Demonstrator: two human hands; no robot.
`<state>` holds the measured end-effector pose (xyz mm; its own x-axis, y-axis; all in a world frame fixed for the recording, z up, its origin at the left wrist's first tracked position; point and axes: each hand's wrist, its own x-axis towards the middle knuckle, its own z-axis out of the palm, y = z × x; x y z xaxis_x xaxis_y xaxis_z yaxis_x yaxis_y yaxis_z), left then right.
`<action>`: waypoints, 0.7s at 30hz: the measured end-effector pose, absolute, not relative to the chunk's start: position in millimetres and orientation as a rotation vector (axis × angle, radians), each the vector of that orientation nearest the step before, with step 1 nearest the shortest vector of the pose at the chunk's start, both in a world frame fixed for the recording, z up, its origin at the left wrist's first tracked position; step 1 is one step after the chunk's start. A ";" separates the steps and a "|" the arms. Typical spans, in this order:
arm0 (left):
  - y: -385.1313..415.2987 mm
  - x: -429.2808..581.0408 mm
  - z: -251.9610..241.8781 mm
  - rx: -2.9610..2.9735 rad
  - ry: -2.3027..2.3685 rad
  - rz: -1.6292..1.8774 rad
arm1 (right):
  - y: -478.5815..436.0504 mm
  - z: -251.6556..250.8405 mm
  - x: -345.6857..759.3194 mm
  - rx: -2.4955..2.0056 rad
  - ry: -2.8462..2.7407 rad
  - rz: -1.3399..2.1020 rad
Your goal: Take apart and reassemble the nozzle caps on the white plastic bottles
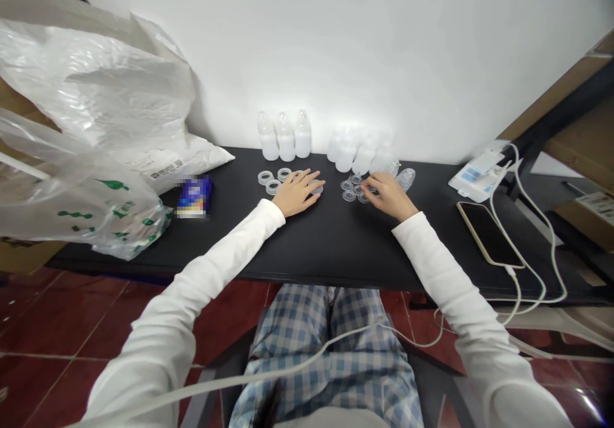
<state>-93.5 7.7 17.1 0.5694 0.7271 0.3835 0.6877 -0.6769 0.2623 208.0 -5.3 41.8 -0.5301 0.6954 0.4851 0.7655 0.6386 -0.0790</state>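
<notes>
My left hand [298,192] lies flat with fingers spread over a group of white bottle collar rings [273,187], partly hiding some of them. My right hand [387,194] has its fingers bent together at a cluster of clear bottle nipples [349,195], pinching one at the right side. Beyond the rings stand three baby bottles [286,140] with clear domed caps. Several white bottle bodies without caps [346,154] stand close together behind the nipples. Clear domed caps [407,177] lie just past my right hand, which partly hides that group.
Large white plastic bags [96,82] fill the left side, beside a small blue box [194,196]. On the right of the black table [326,249] lie a phone [489,234] with a white cable and a white-and-blue package [480,175]. A white wall rises behind.
</notes>
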 end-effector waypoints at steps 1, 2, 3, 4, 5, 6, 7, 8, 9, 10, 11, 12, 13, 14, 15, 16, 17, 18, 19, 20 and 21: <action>10.7 -88.5 15.3 2.697 1.275 0.740 | -5.3 41.8 208.3 -1.140 -2.383 -0.201; 13.1 -84.3 14.1 2.685 1.353 0.746 | -5.3 41.8 208.7 -1.137 -2.386 -0.208; 14.7 -80.9 13.5 2.674 1.448 0.735 | -5.4 41.9 209.0 -1.135 -2.388 -0.217; 15.4 -78.1 13.7 2.662 1.549 0.704 | -5.6 42.0 209.1 -1.134 -2.390 -0.225; 15.3 -75.7 14.6 2.648 1.643 0.651 | -5.8 42.1 209.2 -1.132 -2.391 -0.230; 14.6 -73.8 16.0 2.630 1.725 0.588 | -6.1 42.2 209.2 -1.128 -2.390 -0.231; 13.5 -72.3 17.6 2.609 1.795 0.524 | -6.3 42.3 209.1 -1.121 -2.388 -0.229; 12.3 -71.3 19.2 2.586 1.855 0.472 | -6.5 42.3 209.0 -1.115 -2.386 -0.225; 11.3 -70.7 20.6 2.564 1.904 0.435 | -6.6 42.1 209.0 -1.108 -2.384 -0.221; 10.6 -70.6 21.6 2.544 1.940 0.411 | -6.6 41.9 209.1 -1.102 -2.382 -0.219; 10.4 -71.0 22.1 2.529 1.966 0.399 | -6.5 41.5 209.2 -1.098 -2.379 -0.218; 10.5 -71.9 22.0 2.517 1.980 0.397 | -6.2 40.9 209.4 -1.096 -2.376 -0.216; 11.0 -73.2 21.5 2.509 1.985 0.403 | -5.8 40.2 209.7 -1.094 -2.374 -0.211; 11.7 -74.9 20.6 2.504 1.984 0.411 | -5.4 39.5 210.0 -1.093 -2.374 -0.202; 12.4 -76.9 19.6 2.498 1.985 0.420 | -5.0 38.7 210.3 -1.092 -2.378 -0.190; 13.1 -79.1 18.7 2.490 1.990 0.430 | -4.7 38.1 210.4 -1.093 -2.383 -0.181; 13.7 -81.5 18.1 2.479 1.995 0.434 | -4.5 37.7 210.5 -1.095 -2.387 -0.174; 14.1 -84.0 18.0 2.466 1.997 0.430 | -4.5 37.5 210.5 -1.095 -2.389 -0.170; 14.5 -86.5 18.7 2.448 1.995 0.421 | -4.7 37.6 210.3 -1.094 -2.389 -0.168; 14.9 -88.9 20.2 2.427 1.986 0.413 | -5.0 37.8 210.1 -1.093 -2.384 -0.169; 15.5 -91.1 22.6 2.403 1.972 0.414 | -5.5 38.2 209.8 -1.091 -2.377 -0.172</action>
